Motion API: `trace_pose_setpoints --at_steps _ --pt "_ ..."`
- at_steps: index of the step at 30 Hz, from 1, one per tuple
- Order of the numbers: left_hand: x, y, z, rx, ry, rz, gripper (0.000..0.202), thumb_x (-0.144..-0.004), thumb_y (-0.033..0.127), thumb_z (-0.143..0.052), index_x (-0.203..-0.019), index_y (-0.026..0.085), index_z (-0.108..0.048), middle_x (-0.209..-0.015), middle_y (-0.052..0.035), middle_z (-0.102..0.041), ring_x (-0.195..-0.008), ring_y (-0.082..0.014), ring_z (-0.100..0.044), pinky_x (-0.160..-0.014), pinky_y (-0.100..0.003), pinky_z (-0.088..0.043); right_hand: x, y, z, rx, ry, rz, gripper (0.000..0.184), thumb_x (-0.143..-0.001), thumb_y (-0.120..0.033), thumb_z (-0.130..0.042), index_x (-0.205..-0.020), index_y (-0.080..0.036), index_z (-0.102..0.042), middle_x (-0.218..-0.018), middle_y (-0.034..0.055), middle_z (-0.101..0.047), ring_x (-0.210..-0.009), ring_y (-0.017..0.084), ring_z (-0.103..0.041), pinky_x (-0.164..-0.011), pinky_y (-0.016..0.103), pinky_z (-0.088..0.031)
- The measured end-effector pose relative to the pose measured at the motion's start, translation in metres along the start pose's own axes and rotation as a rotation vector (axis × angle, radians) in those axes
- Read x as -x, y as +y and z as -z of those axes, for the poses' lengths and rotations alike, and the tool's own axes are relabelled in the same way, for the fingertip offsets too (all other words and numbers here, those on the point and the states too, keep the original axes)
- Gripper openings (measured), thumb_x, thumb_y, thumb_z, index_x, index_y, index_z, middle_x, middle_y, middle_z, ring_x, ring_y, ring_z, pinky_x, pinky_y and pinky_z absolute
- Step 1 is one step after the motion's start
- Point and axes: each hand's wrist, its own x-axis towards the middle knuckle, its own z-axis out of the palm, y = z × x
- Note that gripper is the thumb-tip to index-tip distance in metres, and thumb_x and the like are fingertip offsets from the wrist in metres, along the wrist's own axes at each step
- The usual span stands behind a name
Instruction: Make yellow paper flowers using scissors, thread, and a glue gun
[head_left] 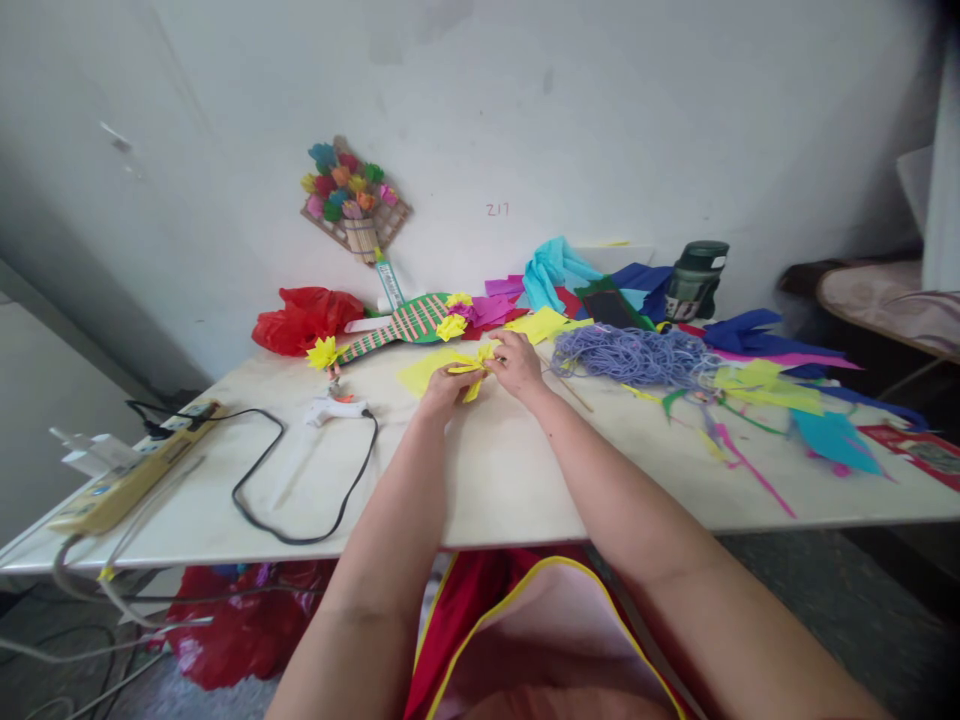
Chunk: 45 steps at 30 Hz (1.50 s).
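Note:
Between my two hands is a yellow crepe paper flower (474, 366), its petals sticking out above and below the fingers. My left hand (447, 386) pinches it from the left, low down. From the right, my right hand (517, 366) has its fingers closed on the flower's other side. Under and behind the left hand lies a flat yellow paper sheet (421, 372). Just beyond is a green lute-shaped craft piece (405, 328) with pink strips and yellow paper flowers (451, 327) on it. The fingertips are partly hidden by the paper.
A white glue gun (334, 408) with a black cord lies left, near a power strip (127, 480). Rightward are a purple string bundle (637, 355), coloured paper scraps (836, 440) and a dark green bottle (696, 280). A red plastic bag (307, 318) sits at the back left.

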Motion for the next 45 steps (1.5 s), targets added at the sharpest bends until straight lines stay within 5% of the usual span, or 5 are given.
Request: trace_pose_setpoints --at_steps 12,29,45 --pt "-0.0021 -0.0027 -0.0002 -0.083 0.037 -0.017 0.034 -0.043 0.025 -0.076 -0.070 0.011 -0.060 -0.059 0.0016 -0.056 -0.047 -0.0062 -0.045 -0.047 -0.021 -0.030 0.0007 0.0023 -0.0021 -0.089 0.047 0.013 0.004 -0.066 -0.017 -0.064 -0.062 -0.018 -0.063 -0.114 0.0078 -0.058 -0.099 0.024 -0.051 -0.087 0.041 -0.043" --pt "-0.0028 -0.0033 0.0028 -0.124 -0.017 -0.079 0.026 -0.048 0.024 -0.071 -0.069 0.011 -0.063 -0.061 -0.0009 -0.060 -0.054 -0.0105 -0.052 -0.054 -0.024 -0.040 0.0006 -0.0018 0.0059 -0.067 -0.017 0.079 0.011 -0.068 -0.015 -0.059 -0.076 -0.020 -0.064 -0.115 0.0070 -0.055 -0.099 0.023 -0.051 -0.088 0.040 -0.041" --pt "-0.0051 -0.0046 0.0002 -0.103 0.056 -0.081 0.026 -0.047 0.026 -0.073 -0.066 0.010 -0.067 -0.064 -0.0050 -0.064 -0.060 -0.0148 -0.058 -0.062 -0.028 -0.045 -0.0022 0.0038 -0.0001 -0.235 -0.014 0.100 0.012 -0.067 -0.011 -0.059 -0.061 -0.021 -0.063 -0.109 0.0043 -0.059 -0.099 0.021 -0.053 -0.088 0.040 -0.043"
